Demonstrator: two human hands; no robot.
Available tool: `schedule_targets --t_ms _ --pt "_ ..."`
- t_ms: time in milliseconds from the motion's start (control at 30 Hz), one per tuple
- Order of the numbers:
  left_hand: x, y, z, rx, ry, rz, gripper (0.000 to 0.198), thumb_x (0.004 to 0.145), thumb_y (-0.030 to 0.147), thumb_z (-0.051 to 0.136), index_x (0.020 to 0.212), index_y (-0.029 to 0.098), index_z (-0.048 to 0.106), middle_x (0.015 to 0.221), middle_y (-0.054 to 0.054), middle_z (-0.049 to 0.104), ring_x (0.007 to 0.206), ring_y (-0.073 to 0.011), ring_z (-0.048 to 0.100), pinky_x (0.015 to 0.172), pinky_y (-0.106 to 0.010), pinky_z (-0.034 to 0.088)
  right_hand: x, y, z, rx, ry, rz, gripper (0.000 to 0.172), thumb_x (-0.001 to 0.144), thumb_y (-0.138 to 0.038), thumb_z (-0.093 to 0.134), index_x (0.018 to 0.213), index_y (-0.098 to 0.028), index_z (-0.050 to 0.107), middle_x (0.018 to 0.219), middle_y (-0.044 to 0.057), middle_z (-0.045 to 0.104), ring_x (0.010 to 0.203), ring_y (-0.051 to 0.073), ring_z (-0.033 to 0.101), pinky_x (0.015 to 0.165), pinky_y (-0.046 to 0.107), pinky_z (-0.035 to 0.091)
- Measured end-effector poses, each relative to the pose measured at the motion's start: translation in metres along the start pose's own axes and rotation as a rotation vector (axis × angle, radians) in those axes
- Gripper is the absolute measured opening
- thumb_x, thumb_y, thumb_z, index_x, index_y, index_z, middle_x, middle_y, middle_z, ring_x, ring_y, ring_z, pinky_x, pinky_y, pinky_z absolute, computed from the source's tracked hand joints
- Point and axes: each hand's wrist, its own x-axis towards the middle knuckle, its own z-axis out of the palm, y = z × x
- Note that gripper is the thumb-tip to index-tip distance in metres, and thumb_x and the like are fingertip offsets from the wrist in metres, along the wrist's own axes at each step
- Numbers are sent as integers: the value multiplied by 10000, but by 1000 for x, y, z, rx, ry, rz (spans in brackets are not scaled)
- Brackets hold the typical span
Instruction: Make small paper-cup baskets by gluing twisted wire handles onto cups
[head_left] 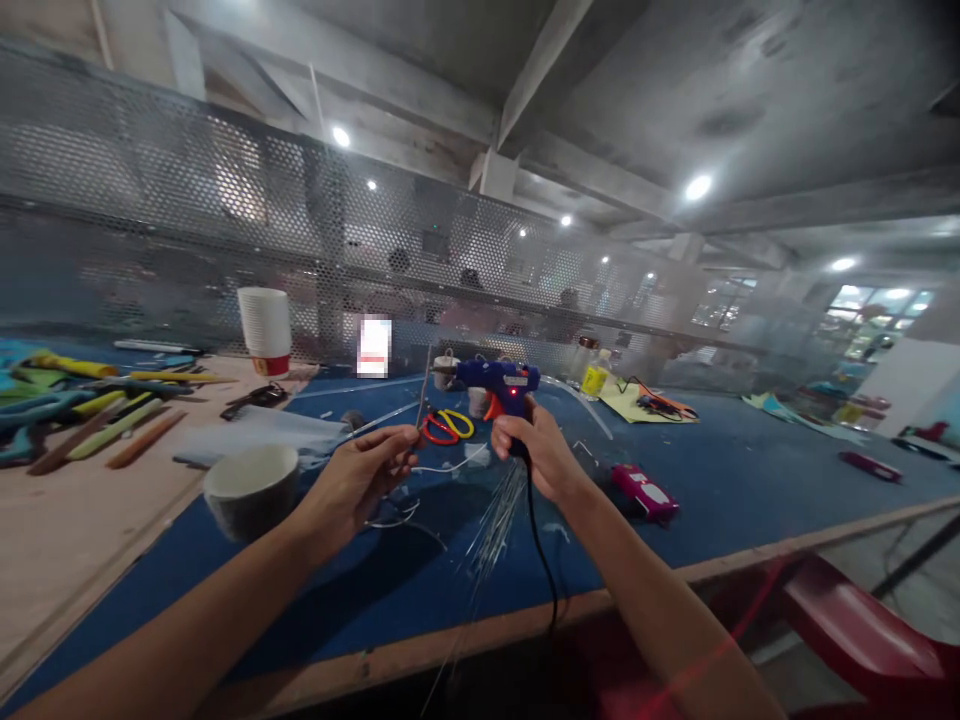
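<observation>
My right hand (529, 445) is wrapped round the grip of a blue glue gun (499, 378) with an orange trigger and a lit red light. Its nozzle points left, close to a thin upright stick (425, 385); I cannot tell whether they touch. Between thumb and fingers, my left hand (375, 465) pinches the lower end of that stick. Scissors (448, 427) with red and yellow handles lie on the table behind the hands. A bundle of thin wires (499, 515) lies below the glue gun, whose black cord (536, 540) hangs past the table edge.
A grey bowl (251, 495) stands left of my left arm, stacked paper cups (265, 330) behind it. Hand tools (90, 400) cover the far left. A magenta box (645, 493) and a yellow-labelled bottle (596, 375) stand right. A perforated metal screen (450, 250) closes the back; a red chair (862, 620) is front right.
</observation>
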Motion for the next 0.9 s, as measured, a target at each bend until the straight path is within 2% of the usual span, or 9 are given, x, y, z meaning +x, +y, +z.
schedule_targets --t_ms 133,267,367,533,700,900 --pt "1 2 -1 1 33 13 157 710 220 820 828 140 754 745 -36 723 607 -81 640 582 -137 531 5 16 0 -141 51 2 201 815 -357 671 811 -165 611 470 -84 419 449 98 458 502 245 389" --pt "2 2 0 11 39 17 120 743 217 793 828 142 753 766 -37 723 609 -76 641 588 -129 537 1 23 -3 -295 35 4 206 822 -376 682 821 -170 667 496 -56 504 467 107 500 520 256 419" --pt "2 3 2 26 59 10 108 742 215 793 805 138 751 759 -36 721 609 -72 638 591 -120 533 -5 24 -3 -383 30 22 230 828 -412 689 870 -186 705 521 -45 531 453 100 467 486 250 398" --pt "1 4 4 33 65 9 142 712 226 818 801 139 749 775 -32 724 630 -73 639 594 -122 525 -11 29 -4 -436 -5 -26 216 832 -428 694 873 -216 716 503 -48 499 448 106 442 447 244 362" --pt "0 4 3 54 60 47 172 697 252 832 796 139 748 787 -28 717 653 -76 630 612 -133 517 -13 32 -4 -483 -20 -13 218 837 -437 689 892 -228 721 515 -44 499 459 109 439 452 248 376" --pt "-2 6 5 82 65 55 176 702 263 823 796 137 745 780 -32 710 659 -88 628 624 -156 513 -13 33 -4 -476 -24 -110 220 816 -458 698 775 -242 701 508 -21 520 574 176 565 492 276 434"
